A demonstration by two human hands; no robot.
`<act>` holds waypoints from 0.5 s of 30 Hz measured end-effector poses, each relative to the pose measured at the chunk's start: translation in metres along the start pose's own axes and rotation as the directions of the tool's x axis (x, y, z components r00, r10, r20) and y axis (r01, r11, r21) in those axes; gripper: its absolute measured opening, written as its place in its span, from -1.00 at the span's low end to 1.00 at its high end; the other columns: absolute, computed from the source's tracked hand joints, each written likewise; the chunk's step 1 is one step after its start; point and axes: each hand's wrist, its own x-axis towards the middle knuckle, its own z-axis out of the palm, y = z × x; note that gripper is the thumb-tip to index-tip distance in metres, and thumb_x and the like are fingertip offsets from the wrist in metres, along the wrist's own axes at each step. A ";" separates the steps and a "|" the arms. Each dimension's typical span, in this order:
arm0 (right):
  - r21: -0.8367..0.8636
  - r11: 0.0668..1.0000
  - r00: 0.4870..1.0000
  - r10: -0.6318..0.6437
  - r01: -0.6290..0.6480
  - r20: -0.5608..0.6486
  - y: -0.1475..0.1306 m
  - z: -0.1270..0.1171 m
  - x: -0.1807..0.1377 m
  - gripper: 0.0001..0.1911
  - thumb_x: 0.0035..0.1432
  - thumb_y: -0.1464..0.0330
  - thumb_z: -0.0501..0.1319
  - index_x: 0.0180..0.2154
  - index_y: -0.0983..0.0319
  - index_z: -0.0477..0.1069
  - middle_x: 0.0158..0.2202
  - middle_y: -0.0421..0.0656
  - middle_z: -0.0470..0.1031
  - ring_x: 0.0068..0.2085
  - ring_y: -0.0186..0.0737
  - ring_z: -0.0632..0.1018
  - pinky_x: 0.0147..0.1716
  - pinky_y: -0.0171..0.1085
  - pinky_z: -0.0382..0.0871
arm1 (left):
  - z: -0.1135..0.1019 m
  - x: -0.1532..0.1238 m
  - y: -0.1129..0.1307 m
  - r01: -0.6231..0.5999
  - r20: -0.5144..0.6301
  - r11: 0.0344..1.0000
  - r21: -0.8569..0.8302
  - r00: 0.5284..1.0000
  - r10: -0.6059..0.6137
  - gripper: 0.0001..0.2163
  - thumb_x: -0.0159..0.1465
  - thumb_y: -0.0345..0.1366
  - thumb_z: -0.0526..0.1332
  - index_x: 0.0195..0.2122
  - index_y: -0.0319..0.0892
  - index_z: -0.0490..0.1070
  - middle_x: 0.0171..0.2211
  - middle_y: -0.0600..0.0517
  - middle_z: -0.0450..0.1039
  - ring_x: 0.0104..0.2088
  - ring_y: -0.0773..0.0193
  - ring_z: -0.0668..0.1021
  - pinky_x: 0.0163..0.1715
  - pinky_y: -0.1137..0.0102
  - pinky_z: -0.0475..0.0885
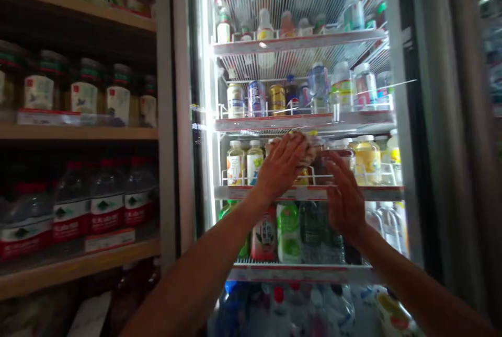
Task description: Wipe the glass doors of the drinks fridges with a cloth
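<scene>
My left hand (280,164) reaches up to the front of a lit drinks fridge, fingers laid over a crumpled, light patterned cloth (308,153). The cloth seems pressed on the fridge's glass door, where streaks of reflection show; most of it is hidden under the hand. To the right and slightly lower, my right hand (347,196) is raised with its fingers stretched out, holding nothing. Whether its fingertips touch the glass I cannot tell. Behind both hands stand a shelf of juice bottles (366,157) and, below, a green-labelled bottle (289,232).
Left of the fridge is a wooden shelf unit (78,132) with jars (117,94) and red-labelled water bottles (104,204). Cans (257,99) line a higher fridge shelf. More bottles (278,308) stand at the bottom. A dark vertical frame (439,117) borders the right side.
</scene>
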 end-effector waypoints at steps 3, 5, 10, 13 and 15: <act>0.115 0.991 0.997 0.072 -0.070 -0.014 -0.033 0.033 0.025 -0.45 0.26 0.36 -0.17 0.27 0.16 -0.13 0.22 -0.06 0.15 0.22 -0.12 0.23 0.14 -0.02 0.23 | 0.005 -0.019 0.012 0.154 -0.063 0.988 -0.020 0.986 -0.155 -0.47 0.30 -0.22 -0.09 0.26 -0.30 -0.16 0.30 -0.14 -0.09 0.32 0.24 -0.16 0.26 0.15 0.00; 0.036 0.995 0.995 0.095 -0.095 -0.011 -0.045 0.057 0.037 -0.47 0.26 0.32 -0.12 0.24 0.22 0.01 0.20 -0.03 0.19 0.21 -0.07 0.23 0.14 0.00 0.21 | 0.003 -0.039 0.007 0.246 -0.096 0.969 -0.001 0.965 -0.245 -0.41 0.28 -0.15 -0.06 0.26 -0.33 -0.22 0.31 -0.20 -0.15 0.32 0.20 -0.21 0.26 0.09 -0.06; -0.135 0.987 0.990 -0.065 0.082 0.128 -0.015 0.057 0.050 -0.55 0.21 0.21 -0.01 0.10 0.15 0.29 0.23 -0.11 0.17 0.27 0.09 0.10 0.19 0.23 -0.07 | -0.006 -0.081 -0.010 0.316 -0.095 0.948 0.048 0.946 -0.310 -0.30 0.23 0.11 -0.06 0.25 -0.26 -0.17 0.30 -0.24 -0.13 0.32 0.10 -0.23 0.25 0.02 -0.08; 0.015 0.992 0.975 -0.123 0.123 0.187 0.017 0.026 0.051 -0.54 0.23 0.14 -0.08 0.10 0.06 0.28 0.22 -0.25 0.18 0.31 0.07 -0.09 0.22 0.22 -0.22 | -0.006 -0.083 -0.009 0.317 -0.080 0.945 0.083 0.947 -0.311 -0.37 0.27 0.09 -0.12 0.24 -0.24 -0.09 0.30 -0.21 -0.11 0.31 0.10 -0.25 0.25 0.04 -0.09; 0.116 0.987 0.968 -0.134 0.112 0.212 0.027 0.013 0.048 -0.48 0.20 0.09 -0.01 0.14 0.13 0.23 0.25 -0.17 0.11 0.32 0.08 -0.13 0.21 0.25 -0.24 | -0.006 -0.080 -0.007 0.310 -0.059 0.946 0.093 0.950 -0.305 -0.37 0.28 0.07 -0.13 0.23 -0.29 -0.09 0.30 -0.22 -0.13 0.30 0.09 -0.29 0.25 0.04 -0.12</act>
